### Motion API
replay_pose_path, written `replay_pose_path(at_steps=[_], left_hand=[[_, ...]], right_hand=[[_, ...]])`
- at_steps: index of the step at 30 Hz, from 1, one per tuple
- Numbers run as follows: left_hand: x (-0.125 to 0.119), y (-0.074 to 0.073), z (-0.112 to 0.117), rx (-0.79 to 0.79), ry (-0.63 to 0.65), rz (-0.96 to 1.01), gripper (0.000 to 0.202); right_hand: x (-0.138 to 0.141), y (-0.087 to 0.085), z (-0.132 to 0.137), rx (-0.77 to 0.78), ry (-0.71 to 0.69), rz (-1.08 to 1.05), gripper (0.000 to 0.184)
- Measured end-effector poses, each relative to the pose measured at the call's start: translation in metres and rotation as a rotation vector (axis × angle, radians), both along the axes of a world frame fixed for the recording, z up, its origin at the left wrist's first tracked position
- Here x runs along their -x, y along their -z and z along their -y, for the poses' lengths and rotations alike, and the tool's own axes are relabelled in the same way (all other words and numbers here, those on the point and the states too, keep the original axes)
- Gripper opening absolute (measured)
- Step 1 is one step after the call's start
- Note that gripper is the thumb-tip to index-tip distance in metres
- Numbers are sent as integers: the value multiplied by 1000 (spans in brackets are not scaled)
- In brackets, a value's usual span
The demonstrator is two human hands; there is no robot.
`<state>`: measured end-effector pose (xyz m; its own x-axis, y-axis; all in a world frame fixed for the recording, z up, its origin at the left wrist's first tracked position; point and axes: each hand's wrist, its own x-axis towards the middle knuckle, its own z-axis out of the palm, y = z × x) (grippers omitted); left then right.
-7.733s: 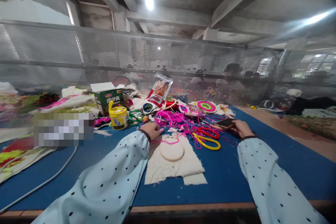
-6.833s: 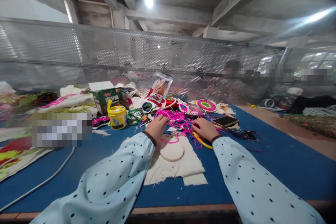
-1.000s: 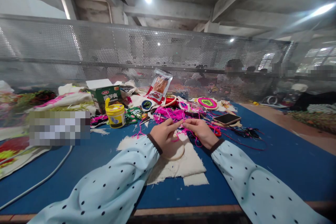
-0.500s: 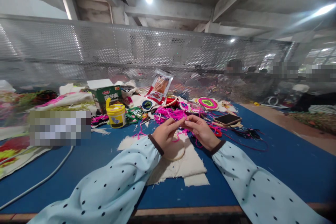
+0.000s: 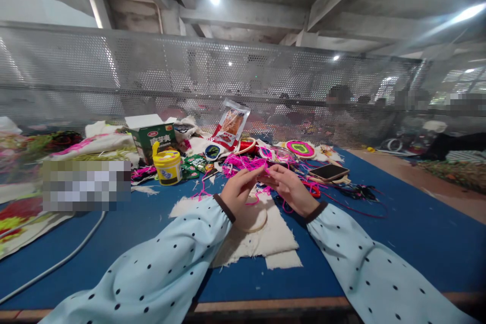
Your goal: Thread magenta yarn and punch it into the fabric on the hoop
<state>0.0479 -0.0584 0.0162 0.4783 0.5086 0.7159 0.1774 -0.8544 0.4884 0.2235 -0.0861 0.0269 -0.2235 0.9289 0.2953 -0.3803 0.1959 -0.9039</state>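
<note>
My left hand (image 5: pixel 237 191) and my right hand (image 5: pixel 290 188) meet a little above the blue table (image 5: pixel 379 243), fingertips pinched together on a strand of pink yarn (image 5: pixel 261 190). The strand trails back into a tangled pile of pink yarn (image 5: pixel 246 163) just behind them. Below my hands lies a round wooden hoop (image 5: pixel 252 218) on a piece of cream cloth (image 5: pixel 261 245). Both sleeves are pale blue with dark dots.
A phone (image 5: pixel 328 172) lies right of my hands, with dark cords (image 5: pixel 357 193) beside it. A yellow tub (image 5: pixel 167 167), a green box (image 5: pixel 154 137), a red snack packet (image 5: pixel 231 125) and a pink-green round piece (image 5: pixel 299 149) stand behind. A grey cable (image 5: pixel 56 263) crosses the left. A perforated metal screen (image 5: pixel 190 76) closes the far side.
My two hands have risen slightly and closed in on each other, still pinching the pink strand. Several seconds ago the right hand was at the phone.
</note>
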Motion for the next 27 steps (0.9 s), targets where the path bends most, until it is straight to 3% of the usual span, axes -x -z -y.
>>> replay_pose_path(at_steps=[11, 21, 27], left_hand=[[1, 1, 1, 4, -57, -81, 39], [0, -1, 3, 29, -91, -61, 39], [1, -1, 3, 39, -100, -88, 40]], right_hand=[[-4, 1, -6, -9, 170, 154, 18], [-7, 0, -3, 42, 160, 110, 18], [-7, 1, -5, 21, 110, 180, 27]])
